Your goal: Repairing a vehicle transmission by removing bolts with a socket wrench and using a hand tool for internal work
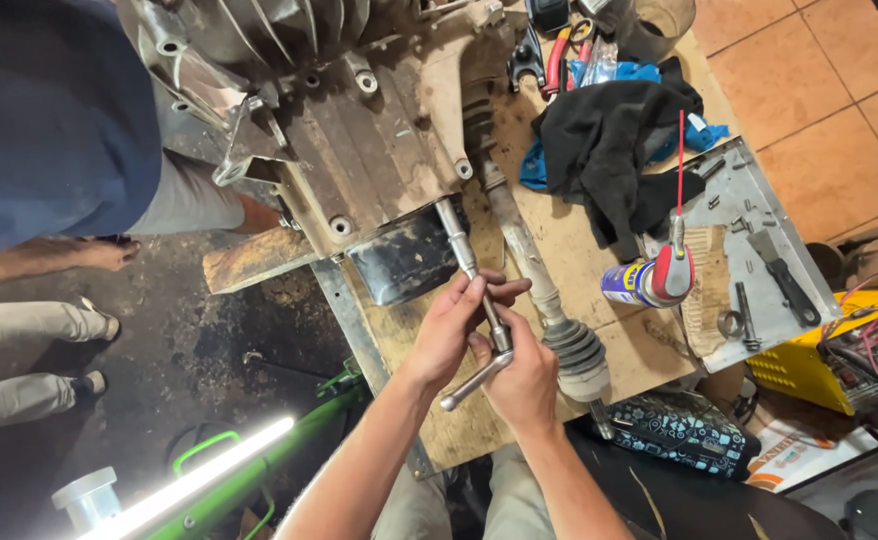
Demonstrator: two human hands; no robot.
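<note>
My left hand [456, 322] grips the shaft of a long socket extension [462, 250] that runs up to the underside of a grimy metal engine casing [359, 130]. My right hand [521, 380] holds the lower end, where a ratchet handle [471, 384] sticks out to the lower left. Both hands sit over a wooden bench top [559, 230]. Beside them on the right lies a drive axle [529, 260] with a ribbed rubber boot [577, 352].
A spray can with a red straw [649, 280], a black cloth [609, 140], pliers with red handles [557, 58], and a metal tray [759, 190] holding bolts and a scraper lie on the bench. A yellow box [809, 365] sits at right. Another person stands at upper left; a lit tube lamp [194, 485] below.
</note>
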